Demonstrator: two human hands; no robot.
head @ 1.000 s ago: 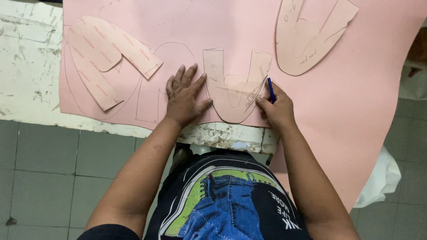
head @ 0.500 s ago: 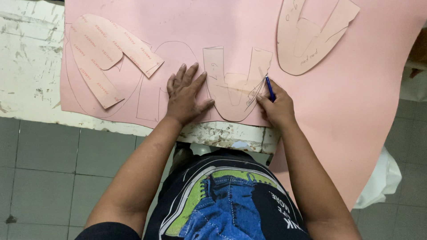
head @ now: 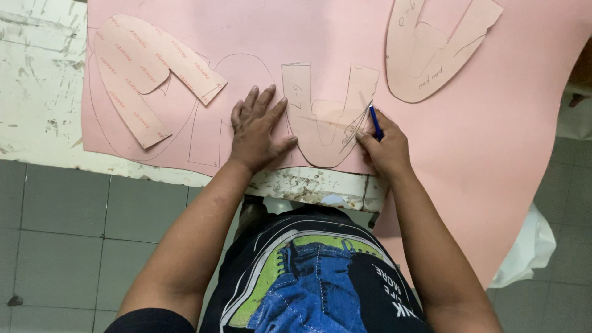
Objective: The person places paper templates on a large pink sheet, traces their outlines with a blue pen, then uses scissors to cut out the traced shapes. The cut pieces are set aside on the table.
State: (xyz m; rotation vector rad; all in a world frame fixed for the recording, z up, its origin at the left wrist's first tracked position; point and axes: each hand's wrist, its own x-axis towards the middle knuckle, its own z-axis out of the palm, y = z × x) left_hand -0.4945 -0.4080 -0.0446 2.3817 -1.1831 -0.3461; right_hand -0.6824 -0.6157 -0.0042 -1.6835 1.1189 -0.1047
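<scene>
Head view. I see the left hand point(head: 258, 132) lying flat, fingers point(head: 266, 102) spread and released, palm down on the pink sheet point(head: 505, 160); it grasps nothing. Its thumb tip touches the left edge of the U-shaped card template point(head: 327, 126), which lies between the two hands. I see the right hand point(head: 383, 148) clenched around a blue pen point(head: 375, 122), whose tip meets the template's right arm just above the fingertips. Left of the left fingers I make out a traced pen outline point(head: 213, 111) on the sheet, and beyond it a folded card template point(head: 145, 71) resting on the sheet. Well above the right fingers lies a larger rounded template point(head: 431, 46). Below both wrists the sheet overhangs the worn white table point(head: 37, 92), and at the right it droops toward the grey tiled floor point(head: 68, 228).
</scene>
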